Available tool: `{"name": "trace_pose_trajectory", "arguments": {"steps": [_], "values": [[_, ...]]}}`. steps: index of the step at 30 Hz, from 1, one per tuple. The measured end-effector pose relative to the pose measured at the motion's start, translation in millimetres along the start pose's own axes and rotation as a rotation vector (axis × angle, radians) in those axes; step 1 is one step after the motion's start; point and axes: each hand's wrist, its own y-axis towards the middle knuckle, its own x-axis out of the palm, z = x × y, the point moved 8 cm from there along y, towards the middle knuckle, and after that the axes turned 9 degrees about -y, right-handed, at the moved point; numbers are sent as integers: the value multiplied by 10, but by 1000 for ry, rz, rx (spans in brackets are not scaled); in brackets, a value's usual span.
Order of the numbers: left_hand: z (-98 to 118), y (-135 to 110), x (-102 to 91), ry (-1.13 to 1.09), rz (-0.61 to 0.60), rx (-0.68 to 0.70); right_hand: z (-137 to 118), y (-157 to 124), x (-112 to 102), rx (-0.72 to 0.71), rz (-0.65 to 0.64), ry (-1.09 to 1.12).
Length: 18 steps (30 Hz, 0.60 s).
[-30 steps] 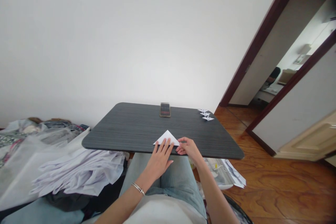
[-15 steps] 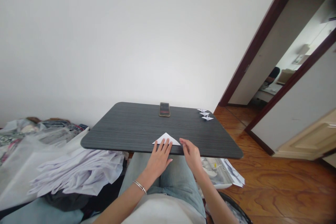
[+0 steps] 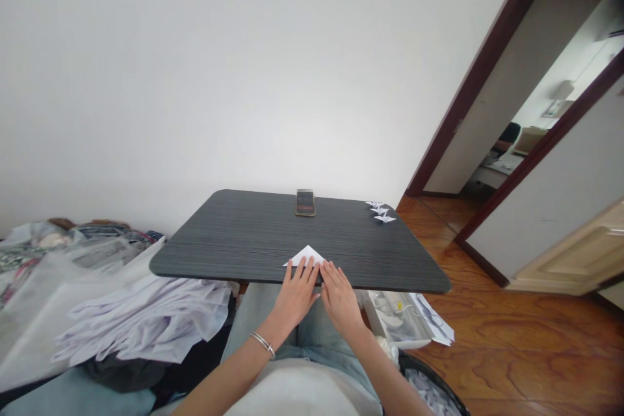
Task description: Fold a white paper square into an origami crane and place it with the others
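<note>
A white sheet of paper folded into a triangle (image 3: 307, 253) lies flat near the front edge of the dark table (image 3: 234, 234), its point facing the wall. My left hand (image 3: 295, 296) rests on the paper's lower edge with fingers spread. Beside it, my right hand (image 3: 340, 296) lies flat with straight fingers over the triangle's right part, covering that corner. The fingertips of both hands almost meet at the middle of the fold.
A phone (image 3: 305, 203) is at the table's back edge. Several folded paper cranes (image 3: 383, 213) stand at the back right corner. Piled clothes (image 3: 146, 318) are on the left. Below the table's right side are a white box (image 3: 397, 318) and a black-rimmed bin (image 3: 433, 383).
My right hand has moved left from beside the triangle's right corner and flattened onto the paper. The left hand and the paper have stayed in place.
</note>
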Motion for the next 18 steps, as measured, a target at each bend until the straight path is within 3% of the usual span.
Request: {"name": "trace_pose_trajectory", "arguments": {"steps": [8, 18], "values": [[-7, -47, 3, 8, 58, -1, -37, 19, -46, 15, 16, -43], [-35, -57, -22, -3, 3, -1, -50, 27, -33, 11, -20, -80]]}}
